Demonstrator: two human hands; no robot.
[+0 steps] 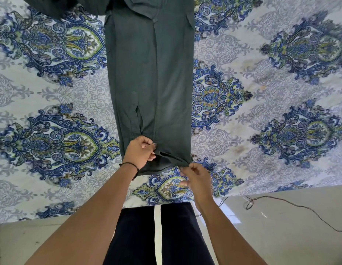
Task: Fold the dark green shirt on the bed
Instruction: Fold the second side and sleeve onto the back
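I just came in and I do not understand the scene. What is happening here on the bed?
A person stands at the edge of the bed and is folding a dark green shirt. The shirt already lies as a long narrow strip, its sides folded in. The left hand grips the near hem at its left part, and the right hand pinches the near right corner. The hem is slightly lifted, so probably the next fold goes away from the person. A thin cable lies on the floor at the right.

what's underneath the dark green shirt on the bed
The dark green shirt lies on a blue paisley bedsheet, which shows all around it. The left hand and right hand pinch its near hem. Whatever lies beneath the cloth itself is covered.
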